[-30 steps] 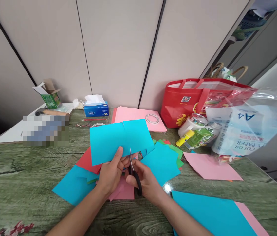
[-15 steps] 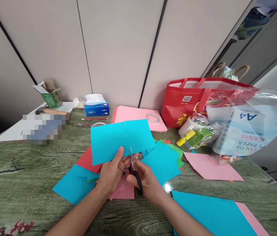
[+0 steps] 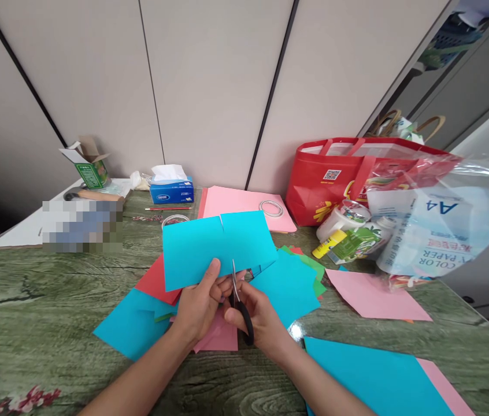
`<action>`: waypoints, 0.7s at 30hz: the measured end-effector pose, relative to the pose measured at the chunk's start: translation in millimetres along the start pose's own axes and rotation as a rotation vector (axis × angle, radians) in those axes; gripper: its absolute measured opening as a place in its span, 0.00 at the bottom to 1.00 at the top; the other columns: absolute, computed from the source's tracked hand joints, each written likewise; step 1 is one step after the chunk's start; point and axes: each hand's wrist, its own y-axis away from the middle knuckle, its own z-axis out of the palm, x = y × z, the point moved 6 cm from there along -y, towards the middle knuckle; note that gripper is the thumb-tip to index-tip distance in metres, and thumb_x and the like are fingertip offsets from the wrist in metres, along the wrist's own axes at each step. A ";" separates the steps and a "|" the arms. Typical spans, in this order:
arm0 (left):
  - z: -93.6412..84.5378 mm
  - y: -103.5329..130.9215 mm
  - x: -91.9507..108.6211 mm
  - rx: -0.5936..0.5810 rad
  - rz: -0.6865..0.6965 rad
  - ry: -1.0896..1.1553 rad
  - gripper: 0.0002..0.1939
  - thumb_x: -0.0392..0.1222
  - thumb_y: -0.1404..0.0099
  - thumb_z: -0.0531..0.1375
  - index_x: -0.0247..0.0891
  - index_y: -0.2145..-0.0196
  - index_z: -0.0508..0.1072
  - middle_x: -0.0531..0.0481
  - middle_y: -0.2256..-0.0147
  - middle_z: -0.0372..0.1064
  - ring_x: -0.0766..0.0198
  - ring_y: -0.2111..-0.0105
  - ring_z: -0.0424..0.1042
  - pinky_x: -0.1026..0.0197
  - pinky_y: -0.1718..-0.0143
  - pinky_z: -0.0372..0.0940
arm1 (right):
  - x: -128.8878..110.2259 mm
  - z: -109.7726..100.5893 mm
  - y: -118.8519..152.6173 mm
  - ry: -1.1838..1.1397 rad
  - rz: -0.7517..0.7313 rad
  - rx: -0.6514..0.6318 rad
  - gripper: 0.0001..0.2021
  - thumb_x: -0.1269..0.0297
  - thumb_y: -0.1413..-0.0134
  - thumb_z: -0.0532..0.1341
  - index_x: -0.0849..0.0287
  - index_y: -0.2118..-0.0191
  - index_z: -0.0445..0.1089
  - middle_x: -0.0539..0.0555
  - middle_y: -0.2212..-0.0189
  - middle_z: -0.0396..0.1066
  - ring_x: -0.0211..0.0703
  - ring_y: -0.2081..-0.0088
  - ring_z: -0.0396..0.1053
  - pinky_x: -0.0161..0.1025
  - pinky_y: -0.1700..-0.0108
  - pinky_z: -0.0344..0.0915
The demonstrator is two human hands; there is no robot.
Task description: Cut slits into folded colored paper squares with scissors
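Head view: we're seeing the left hand (image 3: 199, 306) pinching the blue sheet (image 3: 210, 248) near its bottom edge, thumb on the facing side. Sheet is extending beyond both hands, a short slit showing in its far edge. The right hand (image 3: 256, 316) is gripping scissors (image 3: 248, 326), a blade tip overlapping the sheet's near edge, just right of the left thumb. Pink paper (image 3: 222, 341) is lying below, on the table (image 3: 32, 306).
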 end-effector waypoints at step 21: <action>-1.5 -0.3 -1.8 -0.002 -0.027 0.001 0.10 0.40 0.43 0.58 0.30 0.65 0.71 0.38 0.62 0.73 0.51 0.54 0.67 0.50 0.51 0.61 | 3.2 -1.4 -0.2 0.016 0.027 0.068 0.18 0.51 0.61 0.64 0.59 0.73 0.60 0.48 0.77 0.57 0.35 0.76 0.51 0.33 0.76 0.49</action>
